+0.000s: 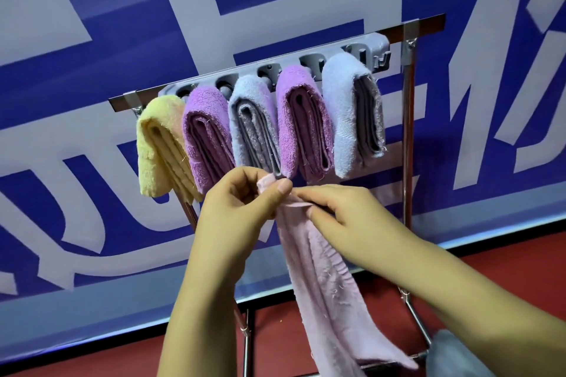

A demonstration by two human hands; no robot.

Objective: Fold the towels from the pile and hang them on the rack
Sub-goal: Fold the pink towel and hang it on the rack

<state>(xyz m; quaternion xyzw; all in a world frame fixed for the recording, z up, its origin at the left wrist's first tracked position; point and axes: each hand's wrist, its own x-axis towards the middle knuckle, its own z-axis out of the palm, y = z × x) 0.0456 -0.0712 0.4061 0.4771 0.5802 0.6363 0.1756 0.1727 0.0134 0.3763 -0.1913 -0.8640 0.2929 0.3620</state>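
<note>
Left hand [242,196]: curled around the top edge of a pale pink terry towel [318,278], thumb and fingers pinching the cloth just below the hanging row.
Right hand [340,211]: fingers folded over the same top edge, pinching it right beside the left hand; fingertips of the two hands nearly meet.
Pale pink towel: held up in the air in front of the rack, bunched into a narrow strip that hangs down between the forearms; its lower end runs past the bottom edge of the view.
Metal rack with a grey plastic slotted holder [379,46]: stands behind the hands, a flat bar across the top and thin chrome legs below; the left leg is mostly hidden by the left forearm.
Folded towels on the rack: five, side by side and touching, from left to right a yellow towel [153,144], a purple towel [203,131], a grey-blue towel [248,119], a second purple towel [301,119] and a second grey-blue towel [344,113].
Holder slots: mostly covered by the towels; at the right end some bare holder shows beyond the last towel.
Bluish-grey cloth [453,355]: a blurred patch at the lower right corner, cut off by the frame; what it is cannot be told.
Blue banner with large pale lettering [92,101]: fills the background; the characters are cropped.
Red floor [505,260]: below the banner.
</note>
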